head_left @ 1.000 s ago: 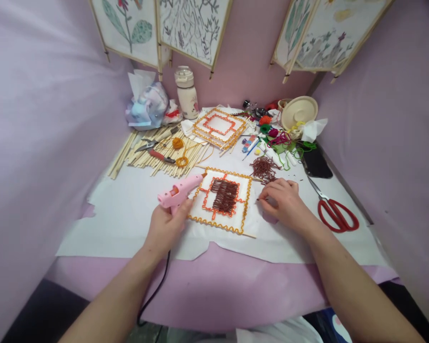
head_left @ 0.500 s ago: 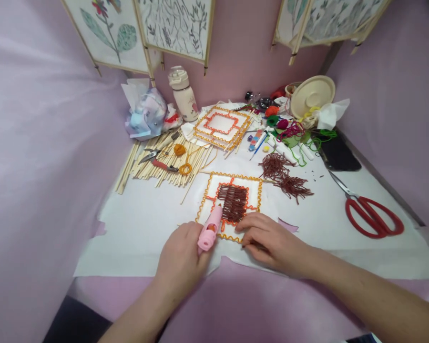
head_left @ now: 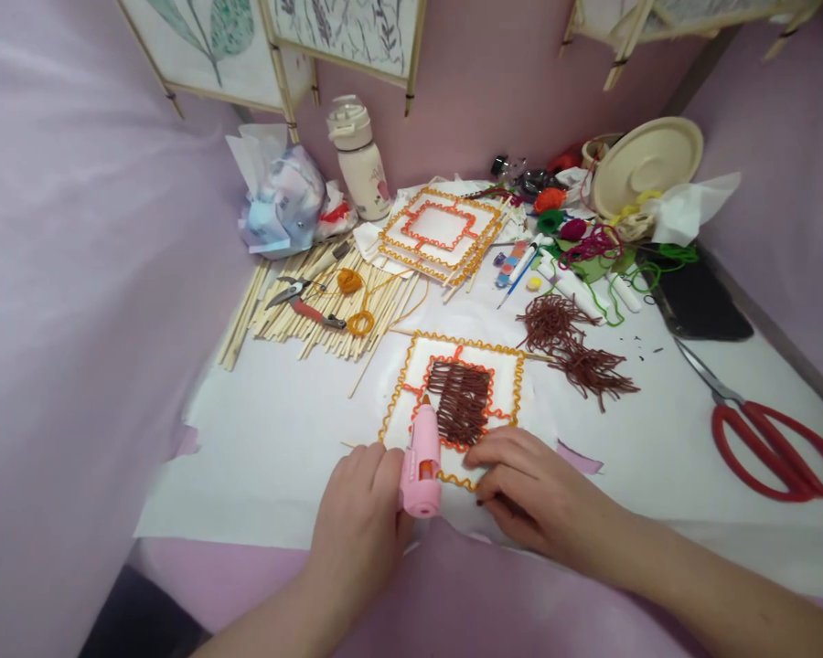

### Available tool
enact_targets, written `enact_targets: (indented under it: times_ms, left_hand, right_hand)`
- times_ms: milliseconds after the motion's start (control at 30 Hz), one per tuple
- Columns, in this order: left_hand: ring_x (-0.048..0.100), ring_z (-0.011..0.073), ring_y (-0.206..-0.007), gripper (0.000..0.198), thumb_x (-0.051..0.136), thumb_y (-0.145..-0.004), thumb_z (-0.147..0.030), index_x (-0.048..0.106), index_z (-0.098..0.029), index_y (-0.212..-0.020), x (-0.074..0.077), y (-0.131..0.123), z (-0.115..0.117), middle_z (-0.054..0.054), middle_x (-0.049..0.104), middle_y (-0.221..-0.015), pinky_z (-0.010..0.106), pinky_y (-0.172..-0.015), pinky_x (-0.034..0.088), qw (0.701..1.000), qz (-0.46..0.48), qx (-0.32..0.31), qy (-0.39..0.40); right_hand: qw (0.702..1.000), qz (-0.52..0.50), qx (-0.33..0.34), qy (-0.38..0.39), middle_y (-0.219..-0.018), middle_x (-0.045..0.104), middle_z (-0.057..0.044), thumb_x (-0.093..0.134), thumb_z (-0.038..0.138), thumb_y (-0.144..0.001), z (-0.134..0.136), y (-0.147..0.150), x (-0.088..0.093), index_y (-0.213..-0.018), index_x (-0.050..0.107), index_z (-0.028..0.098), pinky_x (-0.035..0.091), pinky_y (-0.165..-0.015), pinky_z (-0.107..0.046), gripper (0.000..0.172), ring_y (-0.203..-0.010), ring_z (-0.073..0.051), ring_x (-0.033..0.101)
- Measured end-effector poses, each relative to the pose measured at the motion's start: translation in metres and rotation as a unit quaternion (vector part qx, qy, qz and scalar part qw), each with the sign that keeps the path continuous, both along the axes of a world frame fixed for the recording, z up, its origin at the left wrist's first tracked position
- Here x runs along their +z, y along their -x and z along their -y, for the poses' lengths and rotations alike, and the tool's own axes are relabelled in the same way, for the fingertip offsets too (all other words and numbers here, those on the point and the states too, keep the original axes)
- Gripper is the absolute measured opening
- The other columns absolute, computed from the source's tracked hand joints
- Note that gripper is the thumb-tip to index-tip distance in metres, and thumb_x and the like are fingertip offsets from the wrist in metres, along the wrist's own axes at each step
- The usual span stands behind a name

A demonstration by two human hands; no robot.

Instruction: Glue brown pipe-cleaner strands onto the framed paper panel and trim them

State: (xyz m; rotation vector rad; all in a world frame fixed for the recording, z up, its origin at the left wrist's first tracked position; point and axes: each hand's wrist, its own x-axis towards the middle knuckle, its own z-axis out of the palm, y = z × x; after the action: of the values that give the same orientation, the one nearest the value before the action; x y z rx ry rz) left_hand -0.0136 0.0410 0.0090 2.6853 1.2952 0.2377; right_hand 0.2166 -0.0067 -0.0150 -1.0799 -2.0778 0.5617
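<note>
My left hand (head_left: 358, 523) is wrapped round a pink glue gun (head_left: 421, 459) whose tip points at the left side of a square craft panel (head_left: 456, 397). The panel has a yellow wavy border, an orange inner outline and a patch of brown yarn strips in the middle. Fingers curled, my right hand (head_left: 531, 489) presses on the panel's near edge, pinching a short dark strip I cannot make out clearly. A loose pile of brown yarn pieces (head_left: 576, 347) lies to the right of the panel.
Red-handled scissors (head_left: 772, 434) lie at the right. Bamboo sticks (head_left: 302, 306) with pliers (head_left: 305, 302) and orange yarn sit at the back left, finished panels (head_left: 443, 233), a bottle (head_left: 360, 160), a tissue bag (head_left: 281, 196), coloured yarn (head_left: 590, 247) and a cream lid (head_left: 648, 160) behind.
The glue gun swung from lying sideways left of the panel to pointing at its left side. My right hand came from the yarn pile to the panel's near edge. The view shifted.
</note>
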Motion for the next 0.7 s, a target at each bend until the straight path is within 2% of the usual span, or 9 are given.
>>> enact_targets:
  times_ms: [333,700]
  left_hand:
    - [0.049,0.0246,-0.071,0.011,0.051,-0.081,-0.009,0.053,-0.019,-0.079,-0.0027,-0.0016,0.0013,0.006,0.055,-0.075,0.035,-0.063,0.037,1.000,-0.001,0.006,0.018]
    - [0.048,0.0244,-0.070,0.011,0.052,-0.082,-0.009,0.051,-0.020,-0.078,-0.0035,-0.0038,-0.0002,0.005,0.054,-0.074,0.035,-0.062,0.038,1.000,0.002,0.010,-0.003]
  right_hand:
    - [1.000,-0.005,0.000,0.003,-0.106,0.064,-0.007,0.052,0.002,-0.085,0.0003,0.0003,-0.0024,-0.091,0.053,0.020,0.050,-0.089,-0.040,0.019,-0.102,-0.020,0.055]
    - [1.000,-0.004,-0.002,-0.002,-0.107,0.064,-0.007,0.052,0.003,-0.085,0.0001,0.0008,-0.0049,-0.091,0.053,0.020,0.050,-0.089,-0.040,0.018,-0.103,-0.021,0.055]
